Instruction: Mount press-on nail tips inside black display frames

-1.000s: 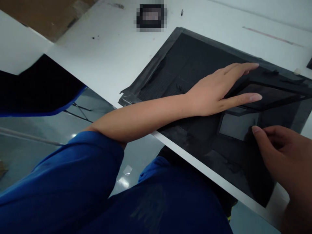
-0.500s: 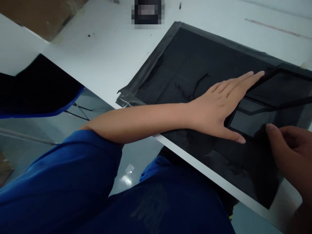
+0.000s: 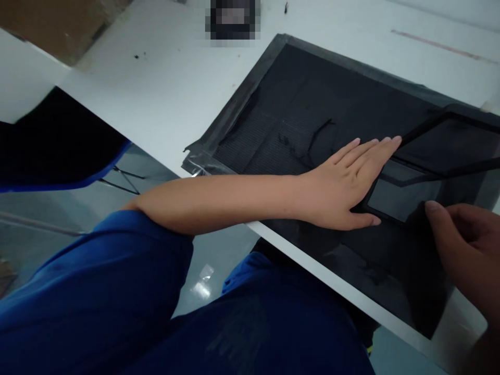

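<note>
From my remote post I judge the work to be partway: the frame point(image 3: 426, 123) and the pale panel point(image 3: 402, 200) both lie on the mat point(image 3: 332, 78), toward its right side, with the frame overlapping the panel's far edge. Whether the two are joined I can't tell, nor how much is left to do.

My left hand point(image 3: 344, 187) lies palm down just left of the panel, fingers pressed together and thumb angled out. My right hand point(image 3: 464, 234) is at the panel's near right corner, thumb and forefinger close together; whether they pinch an edge I can't tell.

The mat is black with taped edges, a ribbed patch on its left part and dark threads point(image 3: 320, 136) beside it. It lies at a slant on the white desk point(image 3: 152, 104), reaching the near edge. On the far left sits a brown box point(image 3: 58, 26); far off, past the mat, is a blurred dark thing point(image 3: 232, 21). Below, the grey floor point(image 3: 211, 250) reflects light.
</note>
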Motion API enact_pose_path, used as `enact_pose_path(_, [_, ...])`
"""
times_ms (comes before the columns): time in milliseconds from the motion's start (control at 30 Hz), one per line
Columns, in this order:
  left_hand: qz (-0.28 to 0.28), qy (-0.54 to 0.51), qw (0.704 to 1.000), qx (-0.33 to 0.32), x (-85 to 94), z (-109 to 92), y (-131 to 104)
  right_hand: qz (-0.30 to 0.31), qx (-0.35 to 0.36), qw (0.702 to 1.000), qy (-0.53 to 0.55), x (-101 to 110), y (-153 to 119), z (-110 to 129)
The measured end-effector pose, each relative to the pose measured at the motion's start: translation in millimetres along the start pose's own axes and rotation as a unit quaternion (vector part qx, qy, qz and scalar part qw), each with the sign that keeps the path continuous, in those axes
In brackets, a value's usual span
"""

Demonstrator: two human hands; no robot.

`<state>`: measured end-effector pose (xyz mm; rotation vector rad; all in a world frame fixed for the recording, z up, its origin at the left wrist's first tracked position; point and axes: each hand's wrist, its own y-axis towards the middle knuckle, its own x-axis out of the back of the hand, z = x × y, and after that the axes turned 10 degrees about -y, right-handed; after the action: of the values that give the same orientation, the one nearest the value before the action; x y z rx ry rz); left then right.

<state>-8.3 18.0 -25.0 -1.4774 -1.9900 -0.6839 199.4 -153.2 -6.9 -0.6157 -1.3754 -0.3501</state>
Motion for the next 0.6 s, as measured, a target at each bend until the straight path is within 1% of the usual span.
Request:
enact_pose_path(100, [0.04, -0.024, 0.999, 0.019, 11.9, -1.1, 1.4, 0.002, -0.027, 0.999, -0.027, -0.5, 0.4, 1.9])
enact_pose_path(167, [0.052, -0.048, 0.997, 0.029, 18.5, -3.0, 2.9, -0.007, -0.029, 0.999, -0.028, -0.5, 0.8, 5.3])
enact_pose_path(200, [0.05, -0.063, 0.996, 0.033, 20.6, -3.8, 3.9, -0.012, -0.032, 0.999, -0.026, 0.1, 1.0, 7.7])
enact_pose_path(267, [0.027, -0.09, 0.995, 0.034, 22.0, -4.8, 6.6, -0.016, -0.049, 0.998, -0.021, 2.5, 1.4, 13.8])
enact_pose_path(333, [-0.01, -0.11, 0.994, 0.014, 20.3, -4.0, 9.9, -0.007, -0.073, 0.997, -0.02, 6.3, 1.4, 20.4])
enact_pose_path(367, [-0.027, -0.116, 0.993, 0.0, 19.0, -2.8, 11.7, 0.0, -0.073, 0.997, -0.023, 8.2, 1.0, 23.4])
enact_pose_path(433, [-0.046, -0.121, 0.991, -0.024, 17.2, 1.2, 15.0, 0.012, -0.048, 0.998, -0.029, 11.1, -0.3, 28.6])
enact_pose_path(500, [-0.042, -0.108, 0.993, -0.036, 17.9, 7.2, 17.3, 0.013, -0.007, 1.0, -0.026, 12.0, -2.1, 32.0])
enact_pose_path(533, [-0.03, -0.093, 0.994, -0.037, 19.3, 10.7, 17.9, 0.012, 0.008, 1.0, -0.023, 11.7, -2.9, 33.1])
enact_pose_path(600, [0.014, -0.051, 0.998, -0.029, 23.6, 17.8, 17.9, 0.006, 0.023, 1.0, -0.019, 10.5, -3.9, 34.3])
